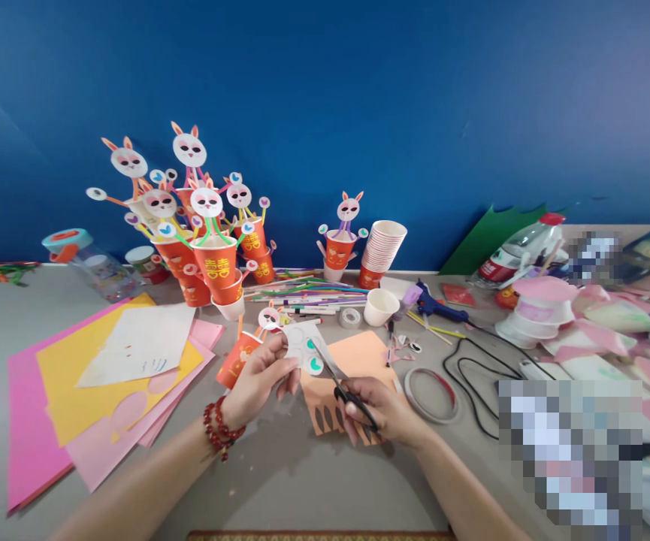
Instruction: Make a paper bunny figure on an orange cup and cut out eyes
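Note:
My left hand, with red bead bracelets at its wrist, pinches the edge of a small white paper. Pencilled circles and two green shapes are drawn on that paper. From the right, my right hand grips black-handled scissors, whose blades lie at the paper's right side; whether they are parted I cannot make out. Beneath the scissors lies an orange sheet with dark oval shapes along its near part. Just behind my left hand, an orange paper cup with a rabbit face leans over on the table.
Rabbit-faced paper cups stand stacked at the back left. Coloured sheets lie at left. Behind my hands are a white cup, pipe cleaners and a stack of cups. A glue gun, its cord and a tape ring lie right.

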Available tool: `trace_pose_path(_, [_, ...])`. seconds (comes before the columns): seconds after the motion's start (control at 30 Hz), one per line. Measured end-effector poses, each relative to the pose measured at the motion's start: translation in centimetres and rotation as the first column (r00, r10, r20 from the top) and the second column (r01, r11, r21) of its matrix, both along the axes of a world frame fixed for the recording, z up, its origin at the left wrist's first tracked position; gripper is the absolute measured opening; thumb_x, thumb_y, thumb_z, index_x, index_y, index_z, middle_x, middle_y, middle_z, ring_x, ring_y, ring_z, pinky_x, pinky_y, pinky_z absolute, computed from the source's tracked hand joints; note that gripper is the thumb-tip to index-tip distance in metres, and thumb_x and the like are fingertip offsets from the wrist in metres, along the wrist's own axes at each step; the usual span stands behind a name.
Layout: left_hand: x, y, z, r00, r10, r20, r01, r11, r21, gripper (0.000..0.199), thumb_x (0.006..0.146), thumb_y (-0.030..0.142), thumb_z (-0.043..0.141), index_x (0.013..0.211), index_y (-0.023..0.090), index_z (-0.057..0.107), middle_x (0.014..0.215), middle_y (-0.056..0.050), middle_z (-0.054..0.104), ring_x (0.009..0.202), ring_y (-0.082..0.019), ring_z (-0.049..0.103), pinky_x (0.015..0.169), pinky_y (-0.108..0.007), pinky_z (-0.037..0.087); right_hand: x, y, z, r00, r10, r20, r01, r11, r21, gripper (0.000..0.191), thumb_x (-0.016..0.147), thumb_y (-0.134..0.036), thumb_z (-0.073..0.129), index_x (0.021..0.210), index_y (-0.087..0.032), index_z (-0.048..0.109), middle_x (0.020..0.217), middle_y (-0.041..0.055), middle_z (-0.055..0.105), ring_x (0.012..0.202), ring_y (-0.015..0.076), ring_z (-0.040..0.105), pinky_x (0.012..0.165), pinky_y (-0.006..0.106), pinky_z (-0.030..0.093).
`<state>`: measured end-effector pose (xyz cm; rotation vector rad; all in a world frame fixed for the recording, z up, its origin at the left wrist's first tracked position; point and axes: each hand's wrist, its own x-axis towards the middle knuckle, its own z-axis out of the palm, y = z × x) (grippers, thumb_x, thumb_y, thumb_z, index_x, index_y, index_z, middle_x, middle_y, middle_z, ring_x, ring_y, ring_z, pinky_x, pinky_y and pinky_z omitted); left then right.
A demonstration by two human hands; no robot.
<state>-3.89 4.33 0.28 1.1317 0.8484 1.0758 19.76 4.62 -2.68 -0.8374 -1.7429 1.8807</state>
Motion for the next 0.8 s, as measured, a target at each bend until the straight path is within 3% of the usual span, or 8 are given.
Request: trace_pose_path(0.8, [-0.2, 0.16, -0.53, 0.995, 0.083, 0.052, -0.082, 0.996, -0.019, 0.028, 0.086, 0.037, 0.064, 0.099, 0.023, 0.044, 0.053, 0.008, 0.057, 0.04, -0.007, 0.05, 0.035, -0.012, 0.029, 0.17, -0.12, -0.31, 0.999, 0.013, 0.049, -0.012, 1.0, -0.017, 0.051, 0.078, -0.069, 0.06, 0.074, -0.019, 0.049, 0.052, -0.0013, 0.062, 0.046, 0.0116, 0.056, 0.045, 0.02, 0.034])
